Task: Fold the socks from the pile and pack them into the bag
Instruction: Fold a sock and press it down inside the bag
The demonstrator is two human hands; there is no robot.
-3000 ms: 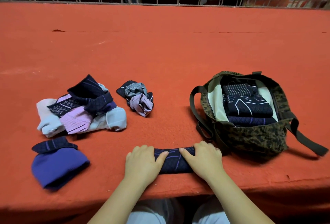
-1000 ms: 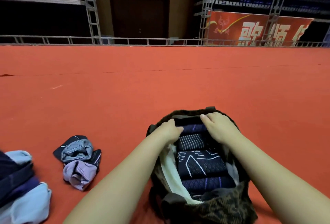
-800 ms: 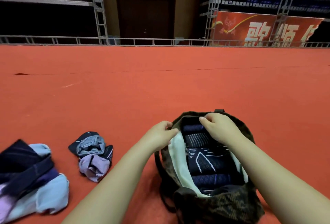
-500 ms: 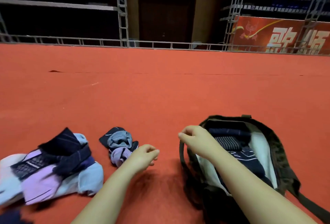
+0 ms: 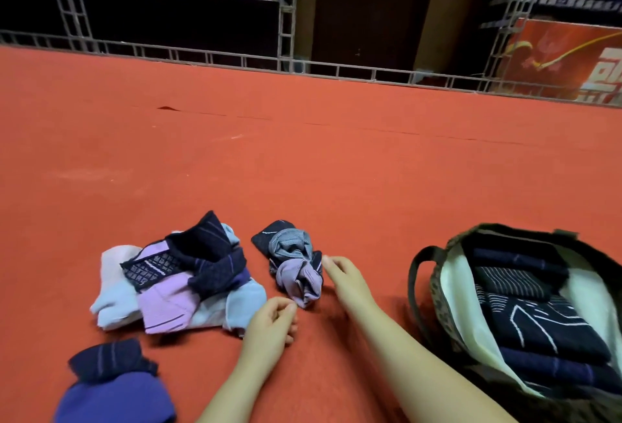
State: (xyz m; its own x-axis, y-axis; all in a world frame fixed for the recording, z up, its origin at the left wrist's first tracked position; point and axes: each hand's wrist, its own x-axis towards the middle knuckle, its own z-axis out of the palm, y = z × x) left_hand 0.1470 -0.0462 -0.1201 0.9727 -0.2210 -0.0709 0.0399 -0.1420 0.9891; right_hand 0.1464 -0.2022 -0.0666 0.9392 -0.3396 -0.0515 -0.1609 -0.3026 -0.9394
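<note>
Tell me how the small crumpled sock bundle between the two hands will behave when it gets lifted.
The sock bundle looks soft and wrinkled, so it will likely sag and droop rather than hold its shape. Its grey, lilac and dark pieces seem only loosely tangled, so one may slip free. It probably weighs little; the right hand or left hand alone should manage it.

Bag (image 5: 437, 291) cut off right; purple sock (image 5: 114, 399) cut off below.

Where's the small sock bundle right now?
Low centre, the small sock bundle lies on the red carpet between the big pile and the bag.
</note>
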